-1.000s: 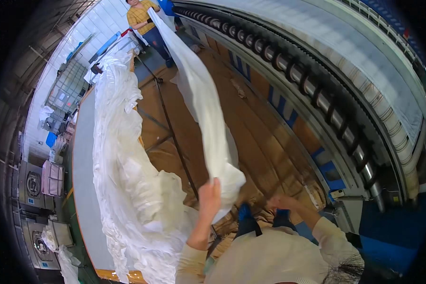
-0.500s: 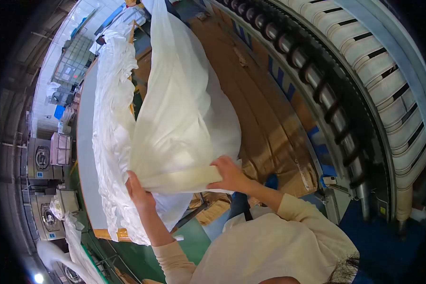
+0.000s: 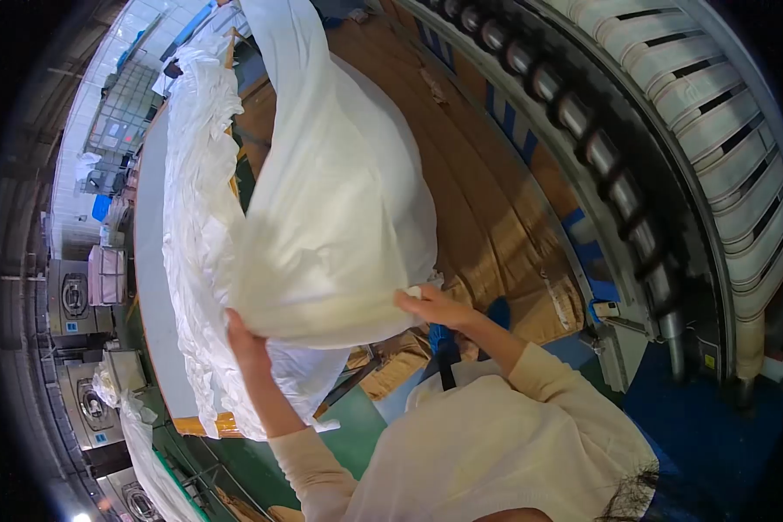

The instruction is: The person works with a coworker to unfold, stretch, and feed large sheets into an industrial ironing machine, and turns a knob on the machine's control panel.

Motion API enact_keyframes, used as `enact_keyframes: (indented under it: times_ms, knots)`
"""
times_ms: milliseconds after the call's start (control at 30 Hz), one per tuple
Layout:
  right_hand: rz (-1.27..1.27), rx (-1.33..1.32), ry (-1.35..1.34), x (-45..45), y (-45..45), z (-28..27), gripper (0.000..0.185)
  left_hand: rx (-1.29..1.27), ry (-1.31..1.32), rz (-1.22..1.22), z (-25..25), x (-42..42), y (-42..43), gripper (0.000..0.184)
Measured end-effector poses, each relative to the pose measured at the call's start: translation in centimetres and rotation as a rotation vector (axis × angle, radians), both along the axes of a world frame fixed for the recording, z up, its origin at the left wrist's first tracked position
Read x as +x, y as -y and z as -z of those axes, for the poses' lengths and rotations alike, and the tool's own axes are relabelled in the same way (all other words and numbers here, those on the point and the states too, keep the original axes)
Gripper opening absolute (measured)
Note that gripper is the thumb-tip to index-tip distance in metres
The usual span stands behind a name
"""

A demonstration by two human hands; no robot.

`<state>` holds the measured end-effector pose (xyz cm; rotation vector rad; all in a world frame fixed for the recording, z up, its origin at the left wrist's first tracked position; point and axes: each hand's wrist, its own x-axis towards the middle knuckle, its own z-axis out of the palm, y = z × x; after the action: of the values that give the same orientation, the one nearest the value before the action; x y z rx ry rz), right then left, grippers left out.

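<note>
A large white sheet billows in front of me, stretched between my hands and running away toward the top of the view. My left hand is closed on its near left corner, thumb on top. At the near right corner, my right hand pinches the edge between thumb and fingers. The near edge sags slightly between the two hands. Just left of the sheet, a heap of crumpled white linen lies along a table, close to my left hand.
The long grey tabletop stands on the left. To the right, a brown cloth spreads below a machine with a spiral-wound roller and white belts. Front-loading washers line the far left. A pink bin stands beside them.
The sheet's near edge, straight and folded over before, now curves and sags. My right hand has shifted slightly right, and the sheet has puffed up more. The view has turned a little.
</note>
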<state>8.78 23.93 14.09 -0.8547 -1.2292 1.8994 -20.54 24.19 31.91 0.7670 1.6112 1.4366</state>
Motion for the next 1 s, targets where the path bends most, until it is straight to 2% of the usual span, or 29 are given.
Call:
enact_keyframes:
  times_ms: [67,100,133,167,200,267,300,367,400,433,500,567,633,700,800,833,900,933,967,1000]
  knots:
    - [0.119,0.057,0.694,2.4,-0.7,4.0,0.028,-0.086,-0.237,0.226,6.2,-1.7,1.3,0.046]
    - [0.305,-0.152,0.337,3.6,0.0,4.1,0.027,-0.169,-0.232,0.216,10.5,-3.0,2.5,0.048]
    - [0.392,-0.247,0.158,3.7,0.8,4.5,0.026,-0.333,-0.244,0.208,13.8,-2.6,3.3,0.049]
    - [0.48,-0.334,-0.024,3.8,1.7,4.9,0.026,-0.249,-0.206,0.214,16.0,0.4,5.1,0.028]
    - [0.555,-0.201,0.119,3.0,2.5,6.2,0.027,-0.303,-0.046,0.317,18.0,2.5,6.6,0.029]
    - [0.608,0.069,0.294,1.5,3.0,5.7,0.027,-0.299,-0.311,0.448,23.3,6.7,9.2,0.036]
    - [0.59,0.206,0.321,0.1,2.7,3.0,0.027,-0.29,-0.446,0.502,25.9,8.8,10.5,0.041]
    - [0.427,0.018,0.152,-1.8,0.7,-2.4,0.024,-0.139,-0.651,0.523,28.0,11.6,10.5,0.044]
    - [0.466,0.172,0.107,-4.2,0.3,-3.6,0.022,-0.022,-0.799,0.453,26.3,13.5,9.3,0.052]
    - [0.505,0.324,0.062,-6.3,0.2,-4.6,0.021,0.053,-0.83,0.384,24.7,14.6,8.1,0.052]
    - [0.122,0.151,-0.103,-7.8,2.3,-9.1,0.02,0.088,-0.593,0.257,21.2,15.0,5.7,0.052]
    - [-0.047,0.765,0.191,-7.1,4.1,-12.0,0.023,0.118,-0.172,0.134,17.2,14.5,4.2,0.052]
    - [-0.121,0.802,0.113,-4.6,3.7,-15.3,0.023,0.225,0.283,0.039,12.4,13.2,3.1,0.053]
    - [0.057,0.962,0.041,-1.3,1.0,-14.4,0.026,0.357,0.629,-0.007,8.5,12.5,3.1,0.053]
    - [0.947,0.326,-0.221,2.2,-4.5,-7.7,0.03,0.542,0.935,0.097,3.8,12.9,4.2,0.054]
    - [0.876,0.193,-0.017,2.8,-6.1,-2.3,0.032,0.587,1.007,0.151,2.6,13.2,4.8,0.053]
    - [0.549,-0.32,-0.091,1.0,-6.9,9.1,0.037,0.727,1.218,0.337,0.3,13.8,5.4,0.05]
    - [0.382,-0.387,-0.173,-0.4,-5.0,8.1,0.038,0.736,1.214,0.34,-0.8,14.2,5.4,0.05]
    - [0.21,-0.451,-0.235,-1.7,-3.1,7.2,0.04,0.7,1.072,0.186,-1.9,14.8,5.7,0.05]
    - [0.139,-0.468,-0.311,-2.4,-1.5,4.5,0.04,0.654,0.927,0.036,-2.8,15.3,6.1,0.051]
